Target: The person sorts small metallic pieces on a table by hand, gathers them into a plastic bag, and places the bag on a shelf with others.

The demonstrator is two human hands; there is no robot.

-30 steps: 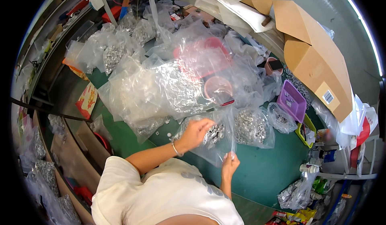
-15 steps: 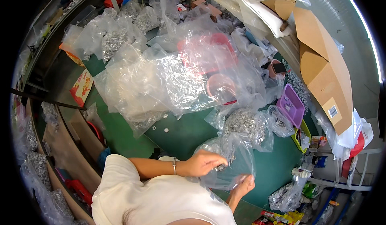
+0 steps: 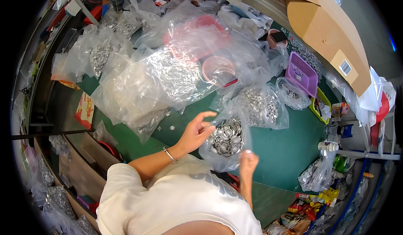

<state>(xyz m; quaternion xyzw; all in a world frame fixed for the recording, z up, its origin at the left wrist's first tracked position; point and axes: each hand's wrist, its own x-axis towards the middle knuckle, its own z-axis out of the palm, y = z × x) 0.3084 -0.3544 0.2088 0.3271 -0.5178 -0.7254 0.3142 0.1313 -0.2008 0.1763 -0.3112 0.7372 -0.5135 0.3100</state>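
Close in front of me is a clear plastic bag (image 3: 204, 153), its mouth spread wide over a heap of small, shiny, rounded metal pieces (image 3: 227, 137). My left hand (image 3: 194, 135) is at the bag's left side, fingers apart and curved, thumb tip by the rim; nothing shows in its grasp. On the opposite side, my right hand (image 3: 248, 161) is closed on the bag's right edge, slightly blurred. Just beyond lies another clear bag (image 3: 282, 116) full of small metal parts. A smaller bag (image 3: 292, 94) with parts sits to its right.
Large clear plastic sheets (image 3: 130, 88) cover the table's middle, partly over a pink basket (image 3: 195, 37) and a round pink tub (image 3: 218, 70). Rightward stand a purple basket (image 3: 301, 73) and a yellow-green tray (image 3: 321, 105). A cardboard box (image 3: 327, 37) juts in at upper right.
My left hand has drawn back from the bag's mouth, and its fingers have opened from a pinch. The bag's mouth now faces up, showing the metal pieces. My right hand has moved up.
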